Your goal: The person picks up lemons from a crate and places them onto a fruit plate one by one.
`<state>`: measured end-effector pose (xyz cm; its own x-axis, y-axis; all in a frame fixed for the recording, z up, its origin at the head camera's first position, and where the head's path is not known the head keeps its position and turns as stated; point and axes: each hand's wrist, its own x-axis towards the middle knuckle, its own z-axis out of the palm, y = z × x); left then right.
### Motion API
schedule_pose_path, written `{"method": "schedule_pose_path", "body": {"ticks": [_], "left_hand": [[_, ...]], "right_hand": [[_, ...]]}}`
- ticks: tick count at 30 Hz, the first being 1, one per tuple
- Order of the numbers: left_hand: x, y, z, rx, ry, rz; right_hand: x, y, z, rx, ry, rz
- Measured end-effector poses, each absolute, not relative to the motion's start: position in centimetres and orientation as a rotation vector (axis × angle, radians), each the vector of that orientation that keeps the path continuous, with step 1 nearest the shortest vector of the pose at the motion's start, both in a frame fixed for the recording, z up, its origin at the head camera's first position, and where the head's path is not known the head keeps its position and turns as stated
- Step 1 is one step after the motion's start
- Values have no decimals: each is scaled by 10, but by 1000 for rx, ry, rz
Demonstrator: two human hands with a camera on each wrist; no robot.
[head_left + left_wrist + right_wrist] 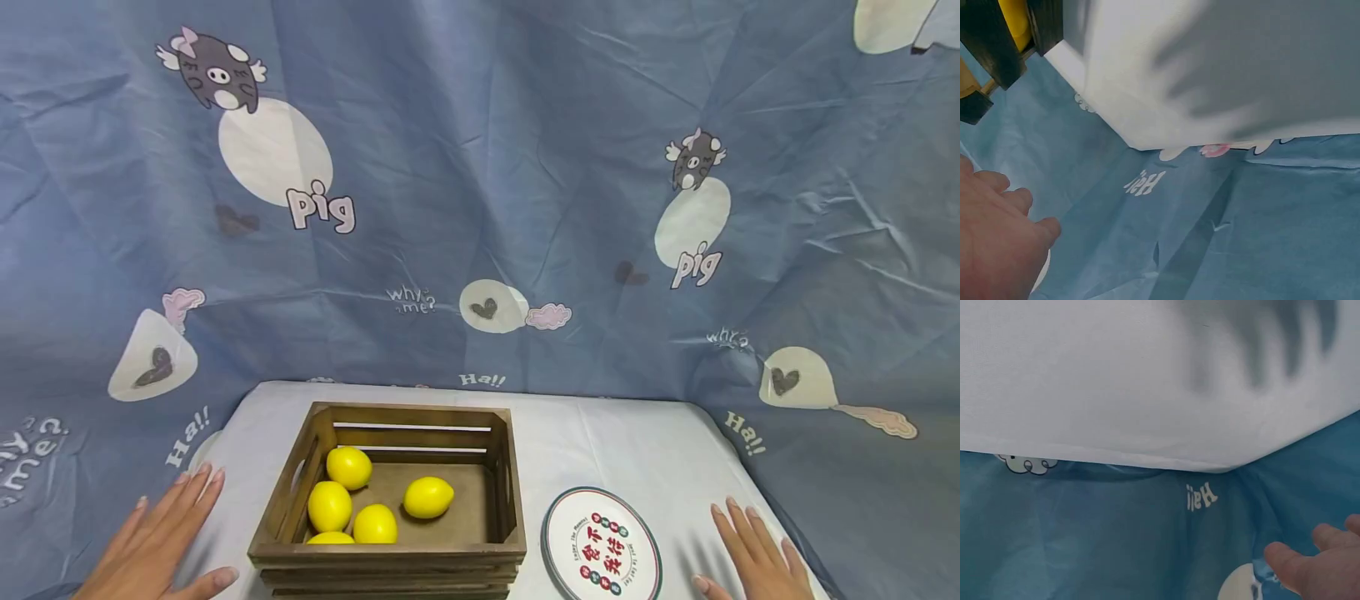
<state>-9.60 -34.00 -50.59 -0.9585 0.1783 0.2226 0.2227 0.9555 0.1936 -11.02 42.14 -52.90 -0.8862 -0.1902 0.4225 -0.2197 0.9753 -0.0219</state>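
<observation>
Several yellow lemons lie inside a brown wooden crate, most of them grouped at its left side. To the right of the crate is a round white plate with red lettering and a dark rim. My left hand is held with fingers extended, left of the crate and apart from it; it also shows in the left wrist view as a hand holding nothing. Over by the table's right edge, my right hand has its fingers spread, apart from the plate and holding nothing.
A white cloth covers the table, and hand shadows fall on it in both wrist views. Blue fabric printed with cartoon pigs hangs behind the table and around its sides.
</observation>
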Motion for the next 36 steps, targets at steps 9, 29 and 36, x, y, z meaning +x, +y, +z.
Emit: {"method": "schedule_pose_path", "body": {"ticks": [9,29,36], "left_hand": [[-96,-329,-498,-396,-2881,-464],[-93,-299,-484,-458,-2783,-448],[-97,-282,-473,-480,-2789,-554]], "right_hand": [[-107,412,-521,259,-2774,193],[-104,368,-488,402,-2736,263],[-102,343,-470,484,-2716,281]]}}
